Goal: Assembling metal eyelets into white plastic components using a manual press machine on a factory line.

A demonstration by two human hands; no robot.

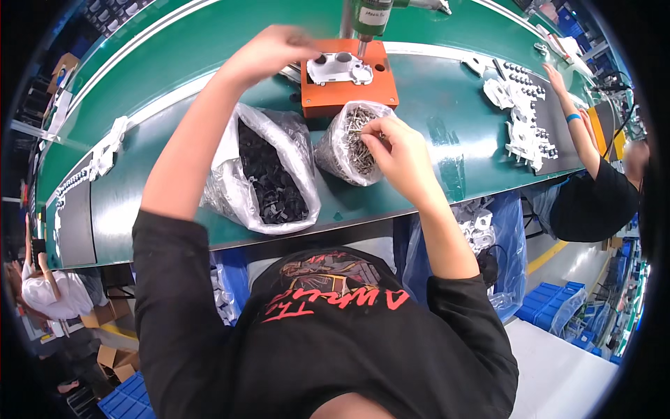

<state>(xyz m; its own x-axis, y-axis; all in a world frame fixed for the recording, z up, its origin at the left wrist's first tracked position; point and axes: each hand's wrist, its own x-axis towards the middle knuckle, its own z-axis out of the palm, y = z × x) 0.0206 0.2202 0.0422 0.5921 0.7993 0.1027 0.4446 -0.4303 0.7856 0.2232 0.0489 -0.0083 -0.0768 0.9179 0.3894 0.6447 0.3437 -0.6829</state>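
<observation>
Green worktop (433,105) carries our things. Our left hand (269,50) reaches to eleven o'clock, fingers curled at the edge of the white part (338,68) seated on the orange jig (349,87); whether it grips anything we cannot tell. Our right hand (399,155), at one o'clock, pinches at screws in the clear bag (352,143). A second bag (265,171) of black parts lies just beside it, at ten o'clock. A driver (368,19) stands over the jig.

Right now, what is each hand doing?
Left hand: fingers curled at the white part on the orange fixture.
Right hand: pinching screws from the bag of screws.
</observation>
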